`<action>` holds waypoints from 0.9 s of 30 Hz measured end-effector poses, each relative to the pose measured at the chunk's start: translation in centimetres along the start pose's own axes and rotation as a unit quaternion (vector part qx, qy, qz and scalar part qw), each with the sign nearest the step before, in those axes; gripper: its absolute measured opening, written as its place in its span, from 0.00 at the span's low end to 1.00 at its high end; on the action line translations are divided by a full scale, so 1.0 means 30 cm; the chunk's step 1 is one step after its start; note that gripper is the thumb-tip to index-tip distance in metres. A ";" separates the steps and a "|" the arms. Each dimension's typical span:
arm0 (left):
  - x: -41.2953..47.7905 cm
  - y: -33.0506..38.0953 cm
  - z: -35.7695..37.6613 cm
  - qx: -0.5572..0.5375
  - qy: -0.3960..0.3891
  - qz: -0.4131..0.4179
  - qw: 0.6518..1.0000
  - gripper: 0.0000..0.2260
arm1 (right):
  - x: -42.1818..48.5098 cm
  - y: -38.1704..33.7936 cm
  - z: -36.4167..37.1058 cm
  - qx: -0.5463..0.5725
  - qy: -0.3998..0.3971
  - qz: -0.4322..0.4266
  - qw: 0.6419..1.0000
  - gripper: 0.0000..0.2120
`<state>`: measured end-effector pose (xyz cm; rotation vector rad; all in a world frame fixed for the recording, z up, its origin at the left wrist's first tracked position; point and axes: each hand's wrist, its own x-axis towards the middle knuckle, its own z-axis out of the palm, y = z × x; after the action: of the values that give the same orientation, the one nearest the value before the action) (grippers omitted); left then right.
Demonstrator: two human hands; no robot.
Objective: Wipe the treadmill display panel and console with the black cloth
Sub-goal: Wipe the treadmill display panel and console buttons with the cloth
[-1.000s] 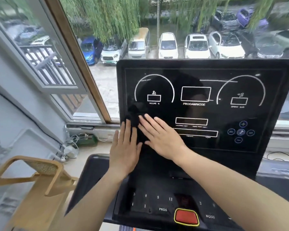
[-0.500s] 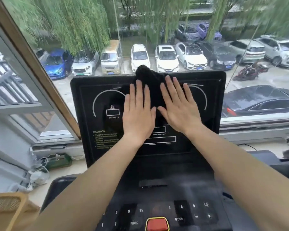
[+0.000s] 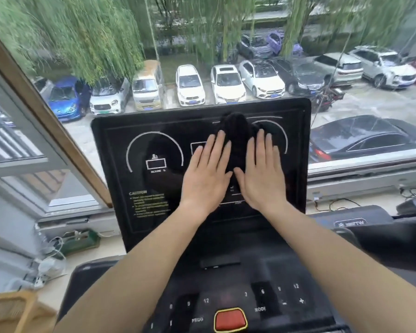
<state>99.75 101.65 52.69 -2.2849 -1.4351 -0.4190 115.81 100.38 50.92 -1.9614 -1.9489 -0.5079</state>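
- Head view: we see the treadmill display panel (image 3: 154, 179) standing upright in front of a window (image 3: 226, 44), and we place everything else against this panel
- The black cloth (image 3: 237, 138) lies bunched against the panel's upper middle, its top just below the panel's top edge
- Our left hand (image 3: 208, 173) is spread flat, fingers extended and slightly fanned, pressing on the cloth's left side and on the panel face
- Our right hand (image 3: 262, 174) is likewise flat and spread wide, pressing on the cloth's right side; the two thumbs nearly meet beneath the cloth
- Neither hand is curled around the cloth; both pin it with open palms
- Left of the hands the panel shows a white incline arc (image 3: 154, 150) and, lower, a yellow CAUTION text block (image 3: 149, 204)
- Below the panel the console (image 3: 226, 280) slopes towards us, with numbered keys and a red stop button (image 3: 229, 319) at its near edge
- Beyond the panel, through the glass, parked cars (image 3: 226, 84) stand in a row
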 end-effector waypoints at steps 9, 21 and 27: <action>-0.436 -0.514 0.006 0.031 -0.050 -0.223 0.973 0.32 | 0.071 -0.711 -0.015 0.063 0.012 -0.233 0.970 0.34; -0.051 0.027 0.029 -0.048 0.020 -0.096 0.994 0.31 | 0.060 0.007 0.006 -0.005 0.015 -0.107 0.994 0.35; -0.025 0.319 0.129 -0.039 0.000 0.032 0.999 0.31 | -0.178 0.261 0.104 0.014 -0.059 0.049 0.997 0.34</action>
<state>108.23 99.26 47.25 -2.3861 -1.3628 -0.4625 123.70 97.07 45.79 -2.0987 -1.9057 -0.3449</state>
